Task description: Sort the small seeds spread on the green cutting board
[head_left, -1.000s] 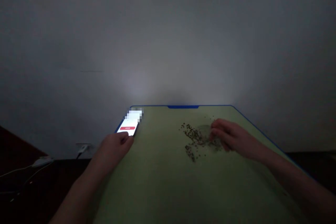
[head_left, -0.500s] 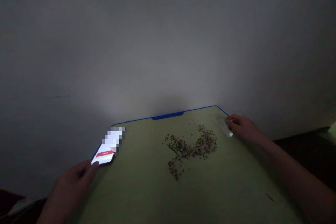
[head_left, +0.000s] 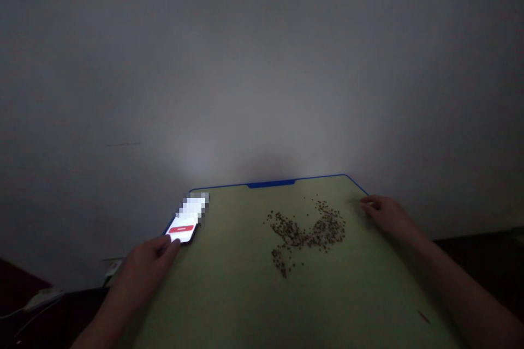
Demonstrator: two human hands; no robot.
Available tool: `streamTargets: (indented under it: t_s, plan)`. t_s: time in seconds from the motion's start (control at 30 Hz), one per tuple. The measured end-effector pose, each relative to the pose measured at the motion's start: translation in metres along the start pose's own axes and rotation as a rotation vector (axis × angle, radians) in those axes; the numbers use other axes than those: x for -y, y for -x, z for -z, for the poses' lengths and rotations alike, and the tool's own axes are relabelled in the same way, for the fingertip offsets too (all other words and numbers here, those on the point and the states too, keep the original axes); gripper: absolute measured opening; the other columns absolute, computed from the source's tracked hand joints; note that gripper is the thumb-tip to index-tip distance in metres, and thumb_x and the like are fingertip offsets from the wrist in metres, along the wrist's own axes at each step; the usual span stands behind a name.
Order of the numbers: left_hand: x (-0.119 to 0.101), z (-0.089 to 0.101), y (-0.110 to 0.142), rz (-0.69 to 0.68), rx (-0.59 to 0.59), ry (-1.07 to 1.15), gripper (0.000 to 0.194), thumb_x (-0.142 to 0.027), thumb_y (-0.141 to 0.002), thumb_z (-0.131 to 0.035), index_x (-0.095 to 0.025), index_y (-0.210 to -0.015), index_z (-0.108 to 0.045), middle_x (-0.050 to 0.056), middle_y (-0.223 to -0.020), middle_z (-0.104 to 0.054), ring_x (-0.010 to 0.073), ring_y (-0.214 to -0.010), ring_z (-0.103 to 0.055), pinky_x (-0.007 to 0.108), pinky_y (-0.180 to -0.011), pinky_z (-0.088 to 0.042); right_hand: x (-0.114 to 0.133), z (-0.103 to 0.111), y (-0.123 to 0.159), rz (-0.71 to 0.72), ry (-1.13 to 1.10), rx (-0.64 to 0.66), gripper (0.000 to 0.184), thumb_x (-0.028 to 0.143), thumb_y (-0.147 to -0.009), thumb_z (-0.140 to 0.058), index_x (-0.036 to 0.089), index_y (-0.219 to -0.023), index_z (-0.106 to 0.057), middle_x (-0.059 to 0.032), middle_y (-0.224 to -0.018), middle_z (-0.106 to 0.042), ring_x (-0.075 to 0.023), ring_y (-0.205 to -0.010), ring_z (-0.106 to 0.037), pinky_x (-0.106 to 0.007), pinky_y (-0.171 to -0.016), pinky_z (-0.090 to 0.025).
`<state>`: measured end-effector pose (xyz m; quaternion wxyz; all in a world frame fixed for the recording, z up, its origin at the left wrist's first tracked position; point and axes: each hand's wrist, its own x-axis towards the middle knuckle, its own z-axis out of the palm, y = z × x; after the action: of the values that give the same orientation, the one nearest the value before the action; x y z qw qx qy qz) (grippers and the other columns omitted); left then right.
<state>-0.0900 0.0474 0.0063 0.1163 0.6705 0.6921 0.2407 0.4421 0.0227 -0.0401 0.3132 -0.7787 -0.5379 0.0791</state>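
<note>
My left hand grips the lower end of a lit phone at the left edge of the table, thumb on the screen's bottom corner. The phone's screen is white with a red bar, and its upper part is pixelated. By the table's right edge my right hand is closed in a pinch. A small clear plastic bag shows only faintly at those fingertips; its outline is blurred. Between the hands, a scatter of small dark seed-like bits lies in a curved heap on the tabletop.
The pale green tabletop has a blue rim with a wider blue strip at the back. Behind it rises a grey wall. A thin dark reddish stick lies near the front right. White cables and a plug are at lower left. The room is dim.
The view has shifted, so the table sits a little more to the right. The plastic bag at my right fingertips was plainer before and is now hardly visible. My left hand still holds the phone.
</note>
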Motion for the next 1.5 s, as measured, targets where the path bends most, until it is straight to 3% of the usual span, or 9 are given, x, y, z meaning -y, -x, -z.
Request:
streamTargets:
  t_s: [0.17, 0.47, 0.57, 0.73, 0.87, 1.1, 1.37, 1.5]
  plan:
    - [0.003, -0.001, 0.000, -0.051, 0.072, -0.041, 0.038, -0.052, -0.075, -0.038, -0.020, -0.058, -0.045, -0.001, -0.054, -0.050, 0.0166, -0.058, -0.048, 0.024, -0.053, -0.031, 0.008, -0.005, 0.004, 0.013, 0.020, 0.055, 0.020, 0.026, -0.077, -0.054, 0.017, -0.084, -0.070, -0.0059, -0.065, -0.072, -0.0204, -0.059, -0.065, -0.029, -0.058, -0.047]
    - [-0.009, -0.003, 0.003, -0.084, 0.090, -0.060, 0.039, -0.052, -0.074, -0.033, -0.020, -0.055, -0.042, 0.000, -0.053, -0.048, 0.0166, -0.055, -0.047, 0.026, -0.052, -0.029, 0.068, -0.047, 0.021, 0.169, -0.024, 0.196, 0.019, 0.025, -0.079, -0.053, 0.016, -0.086, -0.068, -0.0035, -0.062, -0.070, -0.0168, -0.056, -0.062, -0.026, -0.055, -0.043]
    - [-0.010, -0.003, 0.004, -0.098, 0.095, -0.065, 0.039, -0.053, -0.074, -0.031, -0.020, -0.055, -0.040, 0.000, -0.053, -0.047, 0.0163, -0.055, -0.046, 0.026, -0.052, -0.029, 0.080, -0.051, 0.020, 0.215, -0.021, 0.223, 0.019, 0.024, -0.079, -0.052, 0.016, -0.090, -0.067, -0.0026, -0.061, -0.069, -0.0162, -0.055, -0.061, -0.025, -0.054, -0.042]
    - [-0.011, -0.003, 0.005, -0.086, 0.088, -0.059, 0.039, -0.053, -0.073, -0.032, -0.020, -0.054, -0.040, -0.001, -0.052, -0.046, 0.0160, -0.054, -0.045, 0.026, -0.052, -0.028, 0.082, -0.031, 0.012, 0.288, 0.022, 0.213, 0.020, 0.029, -0.084, -0.048, 0.019, -0.090, -0.065, -0.0017, -0.061, -0.068, -0.0165, -0.056, -0.061, -0.026, -0.054, -0.042]
    - [-0.011, -0.003, 0.005, -0.094, 0.099, -0.068, 0.039, -0.053, -0.073, -0.033, -0.021, -0.053, -0.040, -0.001, -0.052, -0.046, 0.0161, -0.053, -0.045, 0.027, -0.052, -0.027, 0.092, -0.015, 0.016, 0.446, 0.088, 0.218, 0.018, 0.030, -0.084, -0.049, 0.020, -0.083, -0.064, -0.0044, -0.079, -0.071, -0.0182, -0.072, -0.063, -0.027, -0.064, -0.043]
    - [-0.010, -0.004, 0.002, -0.091, 0.131, -0.094, 0.040, -0.053, -0.076, -0.034, -0.020, -0.054, -0.041, 0.000, -0.053, -0.048, 0.0166, -0.056, -0.047, 0.026, -0.052, -0.029, 0.119, -0.020, 0.053, 0.688, 0.253, 0.254, 0.020, 0.018, -0.088, -0.047, 0.021, -0.085, -0.067, -0.0056, -0.086, -0.068, -0.0195, -0.079, -0.062, -0.029, -0.070, -0.042]
    - [-0.017, -0.002, 0.005, -0.087, 0.148, -0.135, 0.038, -0.047, -0.079, -0.032, -0.019, -0.057, -0.046, -0.001, -0.054, -0.050, 0.0166, -0.058, -0.049, 0.024, -0.053, -0.030, 0.091, 0.005, 0.097, 0.780, 0.386, 0.316, 0.027, 0.016, -0.093, -0.040, 0.020, -0.085, -0.066, -0.0043, -0.081, -0.065, -0.0176, -0.071, -0.061, -0.028, -0.065, -0.043]
    - [-0.013, -0.003, 0.003, -0.066, 0.181, -0.162, 0.040, -0.048, -0.080, -0.033, -0.018, -0.061, -0.051, 0.000, -0.057, -0.054, 0.0174, -0.061, -0.052, 0.024, -0.055, -0.032, 0.081, 0.029, 0.102, 0.718, 0.270, 0.290, 0.023, 0.024, -0.094, -0.043, 0.020, -0.088, -0.065, -0.0040, -0.083, -0.066, -0.0174, -0.076, -0.062, -0.028, -0.069, -0.045]
